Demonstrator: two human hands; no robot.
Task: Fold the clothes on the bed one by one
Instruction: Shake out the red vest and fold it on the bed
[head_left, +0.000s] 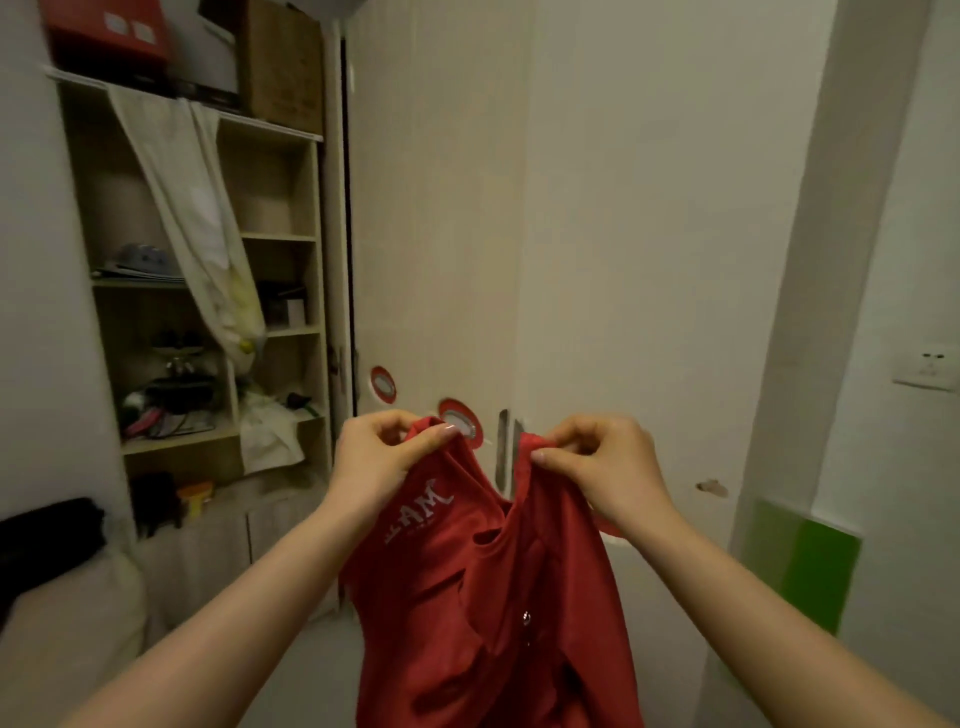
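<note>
- Room: pale wardrobe doors (441, 234) fill the far centre; an open shelf unit (208, 312) stands far left with clutter and a pale cloth (202, 223) draped down its front. Bed itself not clearly in view; a pale soft edge (67, 613) at near left could be bedding, cannot tell.
- Red garment (483, 587): held up in the air at centre, near the camera, hanging free in front of the wardrobe, not resting on anything. White lettering (421, 506) on the upper left part; a small snap or button (526, 617) lower down. Lower hem runs out of frame.
- Handling, as a judgement: thin, soft knit, light, fully limp. It drapes and twists in loose folds, so it will not hold shape unsupported. Not slippery, not fragile. Looks twisted or partly bunched, likely needs a shake and flattening before folding.
- Where to hold: the two top corners or shoulder seams, spread apart, so the body hangs straight; pinch grips are enough for this weight.
- Left hand (382, 457): clenched in a pinch on the garment's top left edge, thumb over fabric.
- Right hand (602, 462): likewise pinching the top right edge, fingers curled.
- The hands are near each other, so fabric sags between them.
</note>
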